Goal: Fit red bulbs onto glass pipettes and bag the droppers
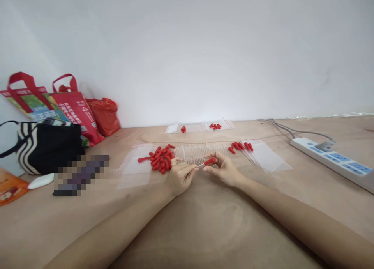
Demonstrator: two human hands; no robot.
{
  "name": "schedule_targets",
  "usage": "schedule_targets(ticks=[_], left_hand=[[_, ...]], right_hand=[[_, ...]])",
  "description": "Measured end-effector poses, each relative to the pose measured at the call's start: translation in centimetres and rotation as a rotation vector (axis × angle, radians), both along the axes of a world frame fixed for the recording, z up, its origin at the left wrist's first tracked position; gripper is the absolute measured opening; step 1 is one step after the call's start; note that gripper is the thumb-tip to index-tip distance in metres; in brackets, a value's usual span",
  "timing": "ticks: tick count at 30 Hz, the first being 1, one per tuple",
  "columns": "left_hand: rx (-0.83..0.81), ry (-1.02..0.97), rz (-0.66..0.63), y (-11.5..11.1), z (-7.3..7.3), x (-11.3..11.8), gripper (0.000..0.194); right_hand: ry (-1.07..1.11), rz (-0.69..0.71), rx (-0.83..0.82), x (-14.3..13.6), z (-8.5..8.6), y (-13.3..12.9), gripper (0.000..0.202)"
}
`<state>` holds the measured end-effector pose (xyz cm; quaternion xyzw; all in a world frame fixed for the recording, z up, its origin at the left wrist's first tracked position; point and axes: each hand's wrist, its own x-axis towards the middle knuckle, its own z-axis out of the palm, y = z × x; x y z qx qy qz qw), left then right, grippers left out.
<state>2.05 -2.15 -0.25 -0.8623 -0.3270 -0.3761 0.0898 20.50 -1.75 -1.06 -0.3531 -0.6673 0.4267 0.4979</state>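
My left hand [181,176] is closed around a thin clear dropper tube [200,166], which points up to the right. On the tube's far end sits a red rubber bulb [209,161], pinched between the thumb and fingers of my right hand [222,168]. Just beyond both hands lies a row of clear tubes [194,153]. A pile of loose red bulbs [160,160] is left of my left hand, on clear plastic bags. To the right, several droppers with red bulbs [240,146] lie on another plastic bag [271,158].
Near the wall are more bags with red bulbs [215,126] and tubes. A white power strip [336,160] with a grey plug and cable lies right. Shopping bags [73,113], a black bag [52,146], a blurred-out flat object [82,176] and a white object [41,181] are left.
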Motion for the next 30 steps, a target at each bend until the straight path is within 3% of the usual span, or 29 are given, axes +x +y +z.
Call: schedule_targets(ticks=[4, 11, 13, 16, 20, 24, 27, 30], left_hand=[[-0.038, -0.009, 0.021, 0.0, -0.1, 0.2, 0.024], [-0.194, -0.044, -0.021, -0.1, 0.3, -0.3, 0.025], [-0.24, -0.054, -0.002, -0.1, 0.5, -0.4, 0.026], [-0.286, -0.05, 0.035, -0.1, 0.6, -0.4, 0.027], [-0.303, -0.007, 0.035, -0.2, 0.6, -0.1, 0.026], [-0.305, 0.028, 0.043, -0.1, 0.4, -0.1, 0.026], [-0.306, 0.045, 0.046, -0.1, 0.3, -0.2, 0.027], [-0.307, 0.056, 0.043, -0.1, 0.4, -0.2, 0.028]], right_hand=[[0.192, 0.068, -0.211, -0.8, 0.1, -0.4, 0.028], [0.296, 0.021, -0.228, -0.5, 1.6, 0.7, 0.022], [0.187, -0.095, -0.183, 1.3, 2.7, 1.9, 0.022], [-0.116, -0.406, -0.12, 5.6, 4.2, 3.9, 0.029], [-0.676, -0.791, -0.133, 11.3, 4.3, 5.5, 0.034], [-0.966, -0.82, -0.193, 13.8, 2.3, 6.4, 0.031], [-1.041, -0.812, -0.203, 14.2, 1.0, 7.0, 0.034], [-1.05, -0.82, -0.182, 14.2, 0.8, 7.2, 0.034]])
